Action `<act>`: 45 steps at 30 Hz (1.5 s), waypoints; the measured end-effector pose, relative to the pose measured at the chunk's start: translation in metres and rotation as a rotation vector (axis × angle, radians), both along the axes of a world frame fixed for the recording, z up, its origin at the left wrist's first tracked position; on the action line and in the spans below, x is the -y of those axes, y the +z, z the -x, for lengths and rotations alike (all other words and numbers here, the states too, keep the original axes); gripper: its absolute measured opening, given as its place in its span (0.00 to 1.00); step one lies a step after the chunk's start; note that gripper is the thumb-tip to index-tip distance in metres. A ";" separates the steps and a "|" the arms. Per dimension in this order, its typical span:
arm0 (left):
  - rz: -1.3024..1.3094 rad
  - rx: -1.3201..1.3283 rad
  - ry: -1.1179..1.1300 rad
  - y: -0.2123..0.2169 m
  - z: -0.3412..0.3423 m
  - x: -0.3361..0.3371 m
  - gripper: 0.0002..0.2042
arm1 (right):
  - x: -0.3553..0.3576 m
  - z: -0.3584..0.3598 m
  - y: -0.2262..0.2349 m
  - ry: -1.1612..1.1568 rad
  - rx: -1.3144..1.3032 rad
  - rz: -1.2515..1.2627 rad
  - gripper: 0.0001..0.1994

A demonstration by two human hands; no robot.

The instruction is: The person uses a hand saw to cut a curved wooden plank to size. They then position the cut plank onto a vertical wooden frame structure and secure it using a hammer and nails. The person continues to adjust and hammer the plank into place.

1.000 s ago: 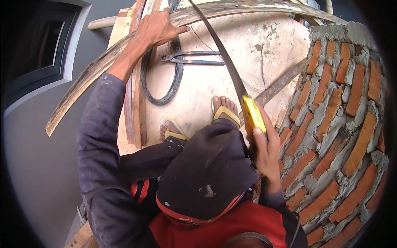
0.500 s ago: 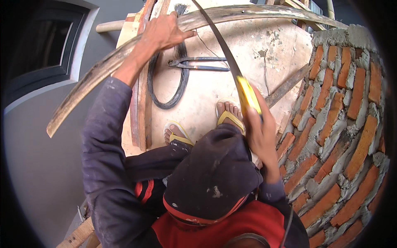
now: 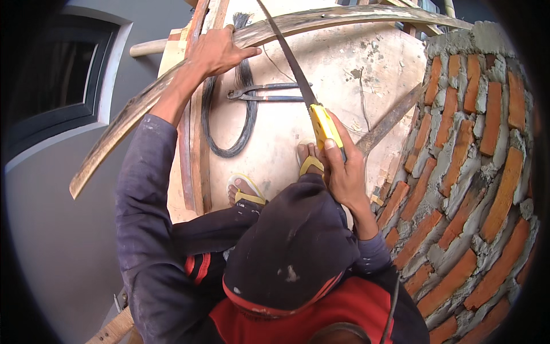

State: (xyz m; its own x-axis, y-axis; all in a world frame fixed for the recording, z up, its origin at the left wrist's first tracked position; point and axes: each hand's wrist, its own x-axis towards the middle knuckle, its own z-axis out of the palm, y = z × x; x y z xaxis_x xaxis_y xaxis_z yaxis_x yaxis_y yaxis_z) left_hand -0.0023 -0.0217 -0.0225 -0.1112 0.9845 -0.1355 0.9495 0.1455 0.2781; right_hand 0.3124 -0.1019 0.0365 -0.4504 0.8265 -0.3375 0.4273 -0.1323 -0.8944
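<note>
My left hand is closed over a long weathered wooden plank, pressing it down, its thumb sticking out to the right. The plank runs from the lower left to the far right. In my right hand is the yellow handle of a handsaw. Its dark toothed blade crosses the plank just right of my left hand, pointing away from me. Whether the teeth have cut into the wood cannot be made out. Below the plank lie long-handled pincers on top of a looped bundle of black wire.
A rough brick wall with grey mortar rises close on my right. At left stands a grey wall with a dark-framed window. Wooden beams border the pale, stained board under my sandalled feet. A narrow wood strip lies at right.
My right hand and the saw handle have shifted a little to the left, and the blade looks sharper than before. The left hand keeps its hold on the plank. The whole view has shifted slightly.
</note>
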 end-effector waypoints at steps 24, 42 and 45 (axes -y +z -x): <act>0.104 0.079 0.054 -0.008 -0.015 0.017 0.42 | -0.005 -0.001 0.002 0.023 0.038 0.002 0.22; 0.041 0.058 0.081 -0.008 -0.003 0.022 0.41 | 0.013 -0.028 0.011 0.121 0.036 -0.160 0.22; 0.081 0.023 0.041 0.002 -0.015 0.014 0.41 | 0.017 -0.035 0.019 0.064 0.015 -0.077 0.22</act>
